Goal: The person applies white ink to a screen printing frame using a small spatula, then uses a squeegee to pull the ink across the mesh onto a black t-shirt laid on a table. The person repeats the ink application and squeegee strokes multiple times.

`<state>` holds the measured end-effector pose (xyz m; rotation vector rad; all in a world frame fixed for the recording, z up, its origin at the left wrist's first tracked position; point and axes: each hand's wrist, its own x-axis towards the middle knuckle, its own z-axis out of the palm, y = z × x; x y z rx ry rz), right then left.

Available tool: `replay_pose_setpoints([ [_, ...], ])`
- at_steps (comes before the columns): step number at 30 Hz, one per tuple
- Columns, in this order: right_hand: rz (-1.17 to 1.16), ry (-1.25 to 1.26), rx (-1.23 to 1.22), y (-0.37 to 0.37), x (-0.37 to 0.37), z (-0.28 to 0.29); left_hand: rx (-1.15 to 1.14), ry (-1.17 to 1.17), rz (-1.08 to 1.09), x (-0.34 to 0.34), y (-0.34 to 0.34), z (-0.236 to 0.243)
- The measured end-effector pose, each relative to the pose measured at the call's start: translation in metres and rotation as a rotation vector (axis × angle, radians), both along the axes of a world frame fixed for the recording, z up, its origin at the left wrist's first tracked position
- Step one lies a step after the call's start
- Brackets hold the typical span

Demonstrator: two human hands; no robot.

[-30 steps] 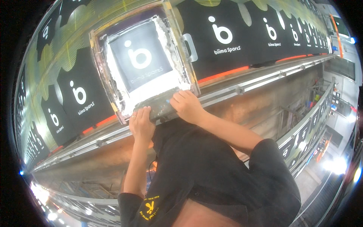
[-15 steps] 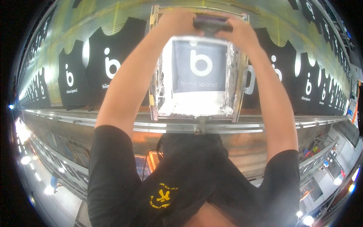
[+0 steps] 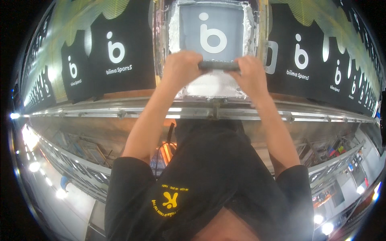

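Note:
Both my hands grip a dark squeegee bar across a printing screen. My left hand [image 3: 183, 69] is wrapped round the left end of the squeegee [image 3: 219, 65], and my right hand [image 3: 250, 74] round its right end. The squeegee lies over the near part of the screen frame [image 3: 262, 40]. White ink [image 3: 209, 87] spreads on the near side of the bar and lines the sides of the mesh. Beyond it, the grey mesh window [image 3: 191, 34] shows a white rounded emblem. What the blade touches is hidden.
Black fabric pieces with white prints lie left [image 3: 132, 48] and right [image 3: 289, 48] of the screen, continuing along a long table. A metal rail [image 3: 161, 107] runs along its near edge. A light-coloured handle-shaped piece [image 3: 272, 58] juts from the frame's right side.
My hands have drawn the squeegee from the far end of the screen to its near part, both still gripping it. The whole view has shifted somewhat.

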<state>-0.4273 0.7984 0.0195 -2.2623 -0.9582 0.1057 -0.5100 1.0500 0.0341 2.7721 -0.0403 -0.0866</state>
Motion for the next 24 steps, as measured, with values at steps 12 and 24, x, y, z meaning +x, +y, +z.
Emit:
replay_pose_setpoints([
  [12,0.104,0.333,-0.272,-0.014,0.0,-0.005,0.032,0.533,0.038,0.004,-0.019,0.025],
  [24,-0.623,0.35,0.219,-0.064,0.09,-0.032,-0.114,0.495,-0.121,0.114,0.038,0.044],
])
